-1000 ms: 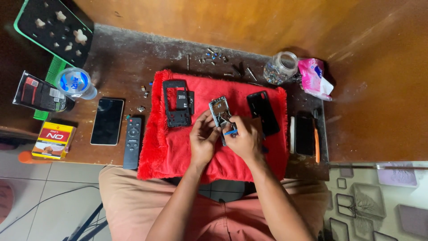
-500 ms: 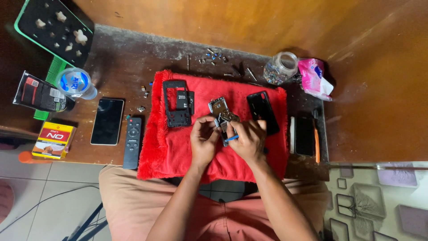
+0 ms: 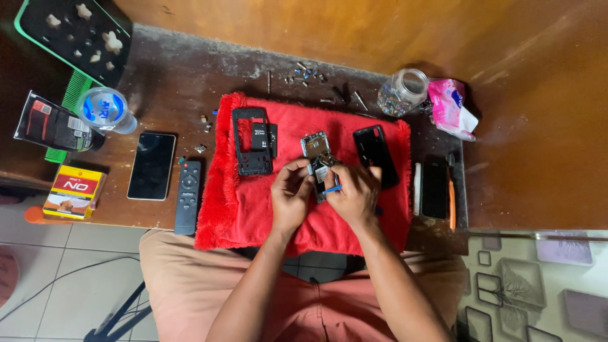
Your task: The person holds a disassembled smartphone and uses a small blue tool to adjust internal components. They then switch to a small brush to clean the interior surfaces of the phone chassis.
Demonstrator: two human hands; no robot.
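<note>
Both forearms bare from elbow to wrist; no sleeve reaches into view. No watch, bracelet or strap on either wrist. Left hand (image 3: 290,196) bare, no glove, no ring visible. Right hand (image 3: 356,197) likewise bare, no glove, no ring visible. Fingernails too small to tell apart.

Lap fills the near part of the view: salmon-pink, plain-coloured garment (image 3: 190,285) across both thighs, soft cloth with loose folds and creases near the middle. No print or pattern visible on it. Whether shorts or trousers cannot be told, as the legs run out of view at the near edge.
</note>
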